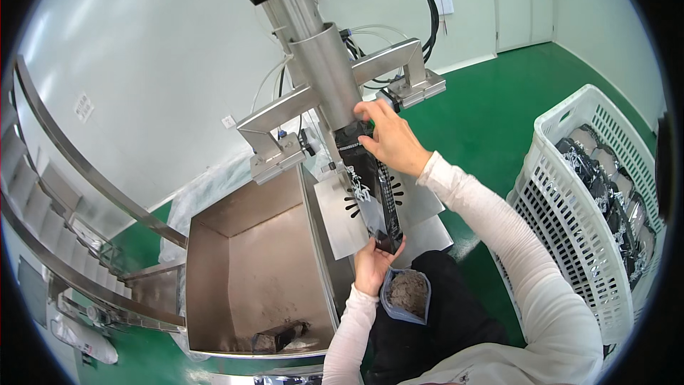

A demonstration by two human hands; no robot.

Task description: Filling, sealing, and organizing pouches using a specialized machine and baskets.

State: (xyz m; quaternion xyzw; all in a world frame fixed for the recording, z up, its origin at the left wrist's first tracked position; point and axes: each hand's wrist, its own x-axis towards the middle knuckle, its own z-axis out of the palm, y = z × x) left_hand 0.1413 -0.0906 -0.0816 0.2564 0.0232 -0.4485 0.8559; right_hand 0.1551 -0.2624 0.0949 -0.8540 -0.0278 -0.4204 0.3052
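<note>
A long black printed bag (363,176) hangs with its upper end at the mouth of a steel filling tube (327,77). My left hand (371,267) supports the bag's bottom end from below. At the tube's lower rim, my right hand (394,136) has its thumb and fingers curled beside the bag's upper end; whether they pinch the film is unclear. Steel plates with slots (334,219) stand on both sides of the bag. An open bluish bag of grey-brown granular material (409,293) rests near my lap, just below my left hand.
At the left stands a deep steel bin (267,272) with a black package (278,337) lying inside. Steel arms with clamp blocks (280,158) flank the tube. White perforated crates (566,208) at the right hold several filled black bags (609,187). A curved metal rail (80,155) borders stairs.
</note>
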